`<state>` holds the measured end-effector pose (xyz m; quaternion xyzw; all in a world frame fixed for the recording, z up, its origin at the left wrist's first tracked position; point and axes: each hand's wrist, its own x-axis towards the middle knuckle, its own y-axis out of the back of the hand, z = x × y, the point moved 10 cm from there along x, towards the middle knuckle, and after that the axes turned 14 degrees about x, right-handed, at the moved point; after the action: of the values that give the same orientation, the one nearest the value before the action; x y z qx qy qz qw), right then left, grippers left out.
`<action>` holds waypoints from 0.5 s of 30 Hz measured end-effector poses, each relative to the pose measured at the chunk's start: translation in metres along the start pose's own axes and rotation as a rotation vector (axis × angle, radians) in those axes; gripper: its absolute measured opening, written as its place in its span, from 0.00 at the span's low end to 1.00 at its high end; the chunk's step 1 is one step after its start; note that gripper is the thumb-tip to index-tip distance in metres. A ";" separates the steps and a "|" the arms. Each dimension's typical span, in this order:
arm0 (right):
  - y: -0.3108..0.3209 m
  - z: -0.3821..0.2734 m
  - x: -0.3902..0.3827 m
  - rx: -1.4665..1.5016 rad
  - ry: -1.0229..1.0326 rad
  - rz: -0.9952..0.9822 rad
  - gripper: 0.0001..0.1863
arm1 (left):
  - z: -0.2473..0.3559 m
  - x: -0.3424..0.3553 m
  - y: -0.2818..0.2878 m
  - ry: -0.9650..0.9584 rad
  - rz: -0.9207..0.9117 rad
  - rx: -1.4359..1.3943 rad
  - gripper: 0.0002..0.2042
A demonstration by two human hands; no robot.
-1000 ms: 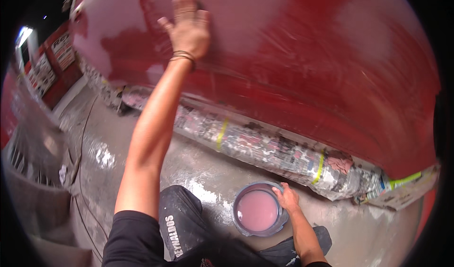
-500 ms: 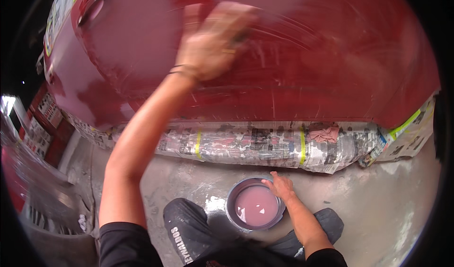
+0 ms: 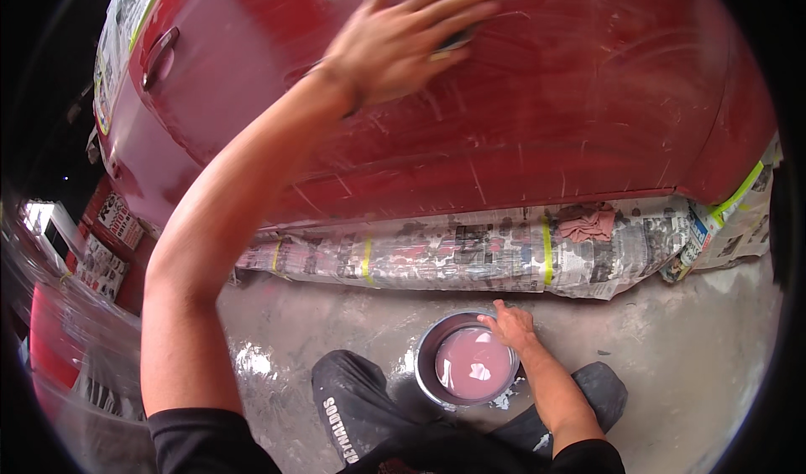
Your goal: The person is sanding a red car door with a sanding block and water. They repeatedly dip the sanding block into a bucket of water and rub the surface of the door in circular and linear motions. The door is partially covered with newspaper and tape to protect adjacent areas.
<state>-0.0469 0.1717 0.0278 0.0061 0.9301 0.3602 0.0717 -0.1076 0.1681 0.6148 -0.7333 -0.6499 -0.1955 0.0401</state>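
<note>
My left hand lies flat with fingers spread against a glossy dark red car door. Beneath its outer fingers a dark flat piece shows, pressed to the paint and mostly hidden; its kind I cannot make out. Low on the right, my right hand grips the far right rim of a round bucket, thumb over the edge and some fingers out of sight. Pinkish cloudy liquid fills part of the bucket, which stands on the floor between my legs. Pale streaks and drips mark the wet door.
Newspaper with yellow tape covers the sill below the door. A crumpled pink cloth lies on it. A door handle sits at upper left. Plastic-wrapped parts stand at far left. The grey floor is wet in places.
My left hand has moved up and slightly right across the door. The view has shifted a little; my right hand remains at the bucket rim.
</note>
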 end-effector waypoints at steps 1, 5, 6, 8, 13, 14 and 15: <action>-0.001 -0.001 0.001 0.016 0.010 0.016 0.37 | -0.015 -0.030 -0.007 0.025 -0.095 0.020 0.31; -0.006 -0.012 0.000 -0.001 0.049 -0.037 0.38 | -0.067 -0.135 -0.016 0.037 -0.327 0.162 0.33; -0.008 -0.013 0.000 -0.030 0.045 -0.040 0.39 | -0.072 -0.133 -0.019 0.026 -0.313 0.192 0.32; -0.013 -0.018 0.001 -0.047 0.042 -0.054 0.40 | -0.063 -0.086 -0.005 0.003 -0.216 0.196 0.31; -0.003 -0.001 0.007 -0.038 0.028 0.015 0.41 | -0.029 0.053 0.034 -0.043 0.156 0.055 0.30; -0.007 -0.002 0.004 -0.042 0.022 0.007 0.41 | -0.039 0.022 0.034 -0.033 0.107 0.066 0.30; -0.009 -0.005 0.002 -0.050 0.022 -0.002 0.41 | -0.044 0.001 0.029 -0.020 0.057 0.081 0.30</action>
<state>-0.0488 0.1616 0.0249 -0.0007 0.9216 0.3833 0.0619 -0.0898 0.1509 0.6608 -0.7511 -0.6366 -0.1607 0.0688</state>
